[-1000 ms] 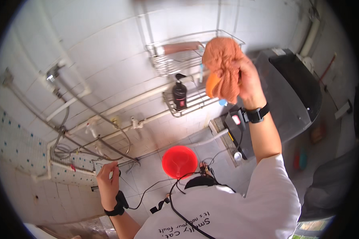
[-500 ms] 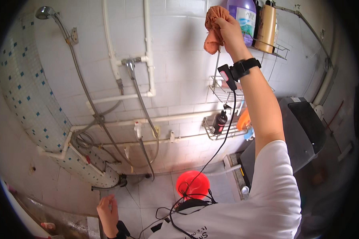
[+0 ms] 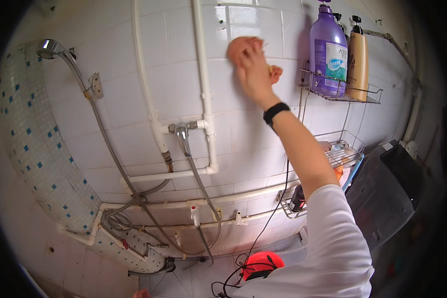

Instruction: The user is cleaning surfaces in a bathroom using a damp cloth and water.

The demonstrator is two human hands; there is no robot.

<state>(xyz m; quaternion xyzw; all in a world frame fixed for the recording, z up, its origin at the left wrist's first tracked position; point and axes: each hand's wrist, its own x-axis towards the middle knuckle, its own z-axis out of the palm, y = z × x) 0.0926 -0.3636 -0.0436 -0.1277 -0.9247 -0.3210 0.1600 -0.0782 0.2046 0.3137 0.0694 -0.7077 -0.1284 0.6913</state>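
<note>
My right hand (image 3: 255, 74) presses an orange-brown cleaning cloth (image 3: 239, 48) against the white tiled wall (image 3: 248, 111), its fingers spread over it. One end of the cloth sticks out on the thumb side. The arm reaches up from the lower right, with a black band on the wrist. Of my left hand (image 3: 142, 294) only a small part shows at the lower edge, and its fingers cannot be made out. Right of the cloth, a purple pump bottle (image 3: 328, 54) and a tan pump bottle (image 3: 358, 64) stand on a wire rack (image 3: 340, 91).
White pipes (image 3: 203, 74) and a mixer tap (image 3: 183, 136) are left of the cloth. A shower head (image 3: 49, 49) hangs farther left on its hose. Lower wire shelves (image 3: 340, 156) hold bottles. A red bucket (image 3: 270, 260) stands on the floor, near a dangling black cable (image 3: 270, 221).
My right hand has moved left and down from beside the purple bottle, and the bunched cloth now lies against the wall. My left hand has nearly left the view. The view has tilted up.
</note>
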